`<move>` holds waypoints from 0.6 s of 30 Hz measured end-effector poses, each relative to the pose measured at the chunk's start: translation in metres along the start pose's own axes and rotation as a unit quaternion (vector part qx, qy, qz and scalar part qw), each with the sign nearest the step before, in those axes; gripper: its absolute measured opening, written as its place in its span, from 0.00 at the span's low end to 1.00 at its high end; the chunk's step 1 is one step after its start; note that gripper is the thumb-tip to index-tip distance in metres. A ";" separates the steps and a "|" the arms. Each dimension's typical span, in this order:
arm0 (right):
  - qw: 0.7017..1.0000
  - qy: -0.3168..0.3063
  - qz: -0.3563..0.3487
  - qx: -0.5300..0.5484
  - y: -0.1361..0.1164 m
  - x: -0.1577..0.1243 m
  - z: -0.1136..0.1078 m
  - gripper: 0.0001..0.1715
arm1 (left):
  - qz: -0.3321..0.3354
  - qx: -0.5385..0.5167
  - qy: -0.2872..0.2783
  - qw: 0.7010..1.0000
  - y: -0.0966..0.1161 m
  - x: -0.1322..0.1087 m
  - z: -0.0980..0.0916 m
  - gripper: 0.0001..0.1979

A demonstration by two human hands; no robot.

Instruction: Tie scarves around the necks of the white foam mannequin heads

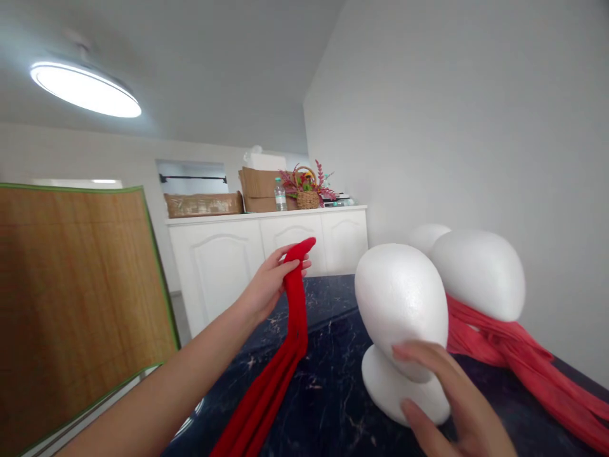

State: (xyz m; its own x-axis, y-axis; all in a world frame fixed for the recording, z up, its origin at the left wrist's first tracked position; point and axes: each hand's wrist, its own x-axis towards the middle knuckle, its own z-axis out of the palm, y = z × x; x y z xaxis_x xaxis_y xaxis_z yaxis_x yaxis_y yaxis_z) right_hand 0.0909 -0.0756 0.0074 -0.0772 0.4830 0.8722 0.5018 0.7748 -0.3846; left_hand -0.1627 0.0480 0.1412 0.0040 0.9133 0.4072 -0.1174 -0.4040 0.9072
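Our left hand (272, 280) pinched red cloth (297, 308). Just beyond our wide-curved right hand (459, 397), contact unclear, the foam head (402, 295) risked toppling if bumped.

A round lamp (85, 90) is glowing white on a pale grey ceiling (214, 70) at the upper left, while a plain wall (457, 120) is rising along the right. At the back, a white cabinet (261, 216) with panelled doors (223, 273) is standing beneath cardboard boxes (259, 184), a bottle (280, 198) and a wicker basket (308, 200) of reddish sprays (324, 189), with a dark rod (193, 178) spanning an opening (195, 187) behind. A wood-grain panel (78, 279) edged in green is filling the left side, and a dark marbled table (328, 400) is stretching below.
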 end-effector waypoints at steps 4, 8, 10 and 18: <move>0.954 -0.081 0.174 0.231 -0.032 0.033 0.057 0.46 | -0.007 -0.046 -0.059 0.997 0.026 -0.078 0.029 0.15; 0.766 -0.222 0.297 0.526 -0.063 0.032 0.088 0.24 | -0.023 -0.090 -0.066 0.994 0.028 -0.122 0.041 0.20; 0.701 -0.257 0.325 0.581 -0.073 0.024 0.087 0.18 | -0.016 -0.105 -0.043 0.993 0.028 -0.129 0.040 0.21; 0.654 -0.428 0.402 0.477 -0.064 0.015 0.003 0.13 | -0.015 -0.165 0.028 0.986 0.025 -0.101 -0.002 0.07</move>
State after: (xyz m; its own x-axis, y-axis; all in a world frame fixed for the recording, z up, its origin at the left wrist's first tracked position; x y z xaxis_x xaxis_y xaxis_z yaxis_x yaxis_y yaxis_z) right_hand 0.0549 -0.1162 0.0441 -0.7780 0.6254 -0.0598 -0.0572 -0.1653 -0.9846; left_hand -0.1683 -0.0543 0.1224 -0.0423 0.9297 0.3659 -0.4356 -0.3468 0.8306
